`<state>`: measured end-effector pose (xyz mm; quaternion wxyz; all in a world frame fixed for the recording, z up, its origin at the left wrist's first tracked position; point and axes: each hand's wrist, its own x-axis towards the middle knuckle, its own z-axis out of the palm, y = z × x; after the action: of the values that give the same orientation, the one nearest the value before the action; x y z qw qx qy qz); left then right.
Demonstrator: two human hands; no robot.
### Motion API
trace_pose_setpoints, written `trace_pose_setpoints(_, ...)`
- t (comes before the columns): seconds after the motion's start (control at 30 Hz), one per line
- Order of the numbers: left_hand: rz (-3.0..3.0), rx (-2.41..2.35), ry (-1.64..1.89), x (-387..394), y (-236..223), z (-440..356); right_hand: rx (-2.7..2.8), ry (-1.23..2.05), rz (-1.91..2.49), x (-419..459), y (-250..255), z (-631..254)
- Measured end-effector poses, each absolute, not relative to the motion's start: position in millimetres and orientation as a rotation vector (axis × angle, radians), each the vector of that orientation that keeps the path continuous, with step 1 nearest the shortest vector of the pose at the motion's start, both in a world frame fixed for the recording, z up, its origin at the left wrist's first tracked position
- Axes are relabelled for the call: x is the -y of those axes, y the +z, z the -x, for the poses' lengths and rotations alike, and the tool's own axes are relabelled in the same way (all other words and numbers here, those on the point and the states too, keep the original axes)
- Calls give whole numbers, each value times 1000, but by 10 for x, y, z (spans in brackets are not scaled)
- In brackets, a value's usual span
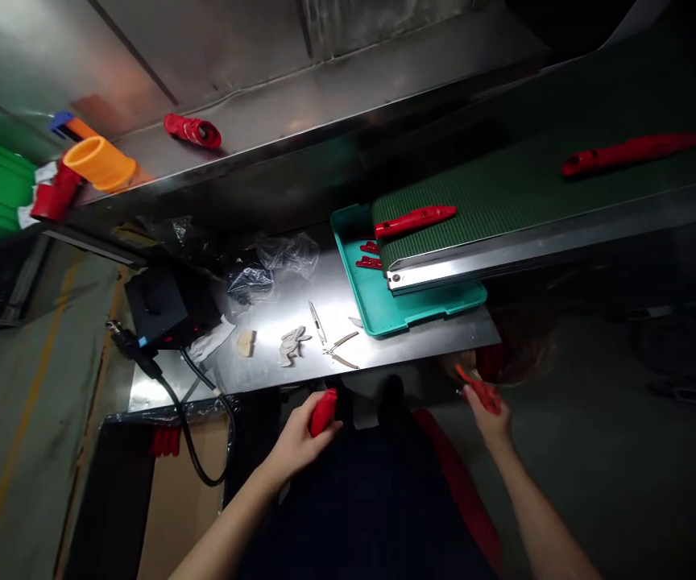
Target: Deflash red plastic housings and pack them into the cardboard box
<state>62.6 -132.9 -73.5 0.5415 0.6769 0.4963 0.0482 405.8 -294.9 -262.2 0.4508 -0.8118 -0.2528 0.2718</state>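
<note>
A steel table (275,318) across the middle of the frame, with a teal tray (438,310) at its right end. Clear plastic bags (287,254) toward the upper left. Near the front edge, a white glove (292,345) and open pliers (341,350).

wearer — dark navy garment (348,507) — red trim (462,491) — bare hands (490,425)

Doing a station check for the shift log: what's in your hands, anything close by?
Left hand: red moulded part in grip. Right hand: second red part in grip. Black cable beside left hand.
</note>
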Motion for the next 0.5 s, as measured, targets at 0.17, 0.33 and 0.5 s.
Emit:
trace_pose_setpoints(0.17,-1918,-992,-13,1362,-735,-710,1078,1083,1794,3452,-1960,-3910)
trace_pose_setpoints(0.33,-2106,-814,-212,1288,-820,-751,1407,1410,1736,3377,-1548,-3956)
trace_pose_setpoints(0.5,-2155,-787,-342,1248,-830,-720,1474,1456,1882,3334,-1424,-4268)
